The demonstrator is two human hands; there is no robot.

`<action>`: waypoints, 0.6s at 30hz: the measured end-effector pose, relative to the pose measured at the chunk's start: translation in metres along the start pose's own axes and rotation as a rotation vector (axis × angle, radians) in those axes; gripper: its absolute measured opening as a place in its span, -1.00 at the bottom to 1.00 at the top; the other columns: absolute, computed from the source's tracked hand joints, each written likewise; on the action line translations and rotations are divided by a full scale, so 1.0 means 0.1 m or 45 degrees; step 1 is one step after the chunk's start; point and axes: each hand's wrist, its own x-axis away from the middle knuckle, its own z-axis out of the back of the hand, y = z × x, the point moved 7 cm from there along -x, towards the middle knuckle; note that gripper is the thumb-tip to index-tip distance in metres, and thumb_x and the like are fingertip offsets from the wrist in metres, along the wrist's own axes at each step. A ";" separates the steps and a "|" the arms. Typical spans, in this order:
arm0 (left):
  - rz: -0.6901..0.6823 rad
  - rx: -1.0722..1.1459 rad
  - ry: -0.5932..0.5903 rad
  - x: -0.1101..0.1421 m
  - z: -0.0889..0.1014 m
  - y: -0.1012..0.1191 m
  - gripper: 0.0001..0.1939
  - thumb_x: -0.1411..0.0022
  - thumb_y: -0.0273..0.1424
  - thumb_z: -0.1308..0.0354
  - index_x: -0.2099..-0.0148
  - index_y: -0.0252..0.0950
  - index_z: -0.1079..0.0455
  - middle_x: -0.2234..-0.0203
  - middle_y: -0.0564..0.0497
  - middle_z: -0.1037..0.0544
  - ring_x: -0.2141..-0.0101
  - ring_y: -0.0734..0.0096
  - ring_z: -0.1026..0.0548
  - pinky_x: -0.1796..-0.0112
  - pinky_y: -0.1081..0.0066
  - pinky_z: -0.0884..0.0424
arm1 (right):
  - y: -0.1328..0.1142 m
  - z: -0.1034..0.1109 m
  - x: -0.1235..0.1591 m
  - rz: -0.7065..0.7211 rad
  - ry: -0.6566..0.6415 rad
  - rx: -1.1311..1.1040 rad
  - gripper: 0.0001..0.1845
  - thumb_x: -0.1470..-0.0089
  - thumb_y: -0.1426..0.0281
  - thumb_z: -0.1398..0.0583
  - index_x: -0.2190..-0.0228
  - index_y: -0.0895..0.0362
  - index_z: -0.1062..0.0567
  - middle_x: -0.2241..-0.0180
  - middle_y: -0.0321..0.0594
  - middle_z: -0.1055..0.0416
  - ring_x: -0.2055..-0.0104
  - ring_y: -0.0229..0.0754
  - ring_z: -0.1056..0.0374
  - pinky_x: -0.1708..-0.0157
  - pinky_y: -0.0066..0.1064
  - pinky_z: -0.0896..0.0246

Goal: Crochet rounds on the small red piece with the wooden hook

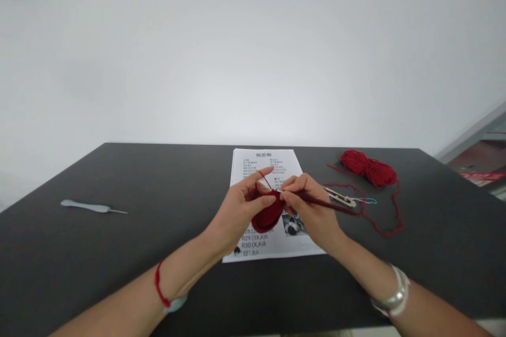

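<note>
My left hand (pixel 241 209) pinches a small round piece of red crochet work (pixel 269 216) above a printed pattern sheet (pixel 264 168), with the index finger stretched out and a strand of red yarn running over it. My right hand (pixel 312 208) is closed on a dark red crochet hook (pixel 330 204), its tip at the edge of the red piece. The yarn trails right across the dark table (pixel 118 242) to a red yarn skein (pixel 369 168).
A second, light grey crochet hook (pixel 93 207) lies at the table's left. A small flat tool with coloured loops (pixel 348 200) lies just right of my right hand. A white wall stands behind the table; red items sit at the far right edge.
</note>
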 end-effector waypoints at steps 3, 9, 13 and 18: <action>0.091 0.156 0.019 0.00 0.00 -0.09 -0.40 0.07 -0.54 -0.35 -0.09 -0.31 -0.42 0.58 0.17 -0.44 0.53 0.60 -0.34 0.43 0.55 -0.24 | -0.13 -0.09 0.10 0.440 -0.082 0.603 -0.83 -0.12 0.56 -0.15 0.40 0.05 -0.36 0.40 -0.30 -0.33 0.43 -0.26 -0.26 0.47 -0.44 -0.20; 0.410 0.364 -0.005 -0.04 0.00 -0.22 -0.54 0.09 -0.64 -0.29 0.05 -0.39 -0.49 0.45 -0.01 -0.57 0.47 0.50 -0.48 0.35 0.52 -0.38 | -0.19 -0.14 0.16 0.633 -0.189 0.687 -0.78 -0.15 0.59 -0.12 0.29 0.00 -0.35 0.34 -0.28 -0.34 0.35 -0.23 -0.31 0.41 -0.41 -0.26; 0.431 0.386 -0.005 -0.07 0.06 -0.15 -0.56 0.07 -0.69 -0.22 0.07 -0.39 -0.51 0.45 -0.02 -0.57 0.49 0.51 -0.49 0.39 0.54 -0.41 | -0.08 0.01 0.03 0.182 -0.096 0.134 -0.88 -0.16 0.50 -0.18 0.35 0.03 -0.35 0.34 -0.31 -0.33 0.49 -0.33 -0.24 0.56 -0.49 -0.18; 0.397 0.362 0.010 -0.09 0.12 -0.05 -0.57 0.11 -0.74 -0.18 0.13 -0.40 -0.53 0.53 0.05 -0.52 0.57 0.58 -0.44 0.47 0.60 -0.39 | -0.01 0.06 -0.02 -0.037 -0.095 -0.153 -0.87 -0.11 0.49 -0.25 0.39 0.05 -0.40 0.38 -0.35 -0.34 0.55 -0.37 -0.21 0.58 -0.49 -0.14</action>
